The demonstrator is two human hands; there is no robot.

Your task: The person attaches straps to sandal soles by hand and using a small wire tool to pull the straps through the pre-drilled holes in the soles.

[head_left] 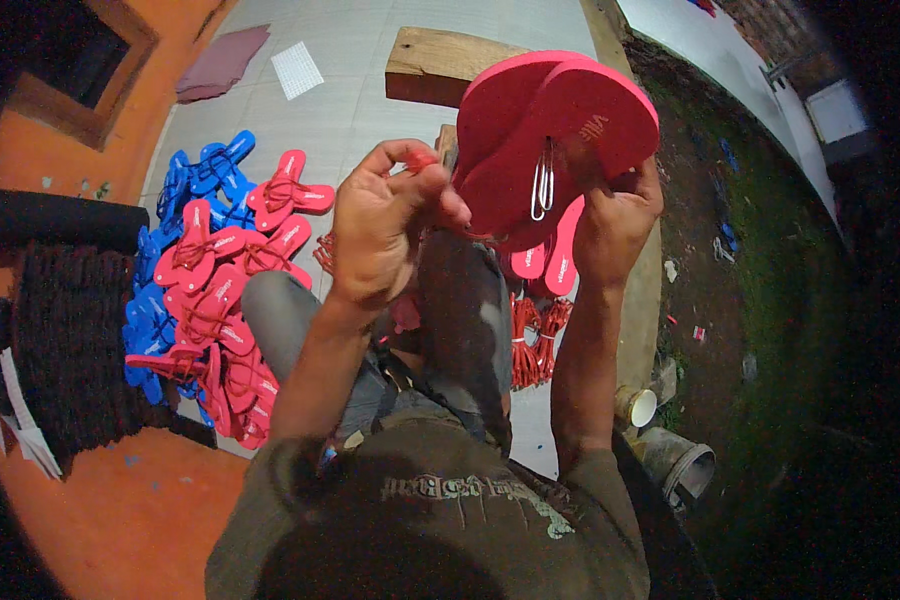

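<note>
My right hand [615, 215] grips a pair of pink flip-flop soles [515, 125], held up and overlapping, with the thumb across the face of the near one. A thin pale wire loop [542, 185] hangs out of a hole in that sole. Close by the soles' left edge, my left hand [395, 215] is closed, thumb and fingers pinched together. A bit of red shows at its fingertips, too small to name. Below the held pair, more pink soles [562, 255] lie near my right forearm, beside bundles of red straps [538, 340].
On my left is a heap of pink flip-flops [210, 270] beside blue flip-flops [150, 310]. Ahead lie a wooden block [440, 65], a white sheet [297, 70] and a mauve cloth [220, 62]. A dark stack [70, 340] stands far left; a pale container [685, 465] lies right.
</note>
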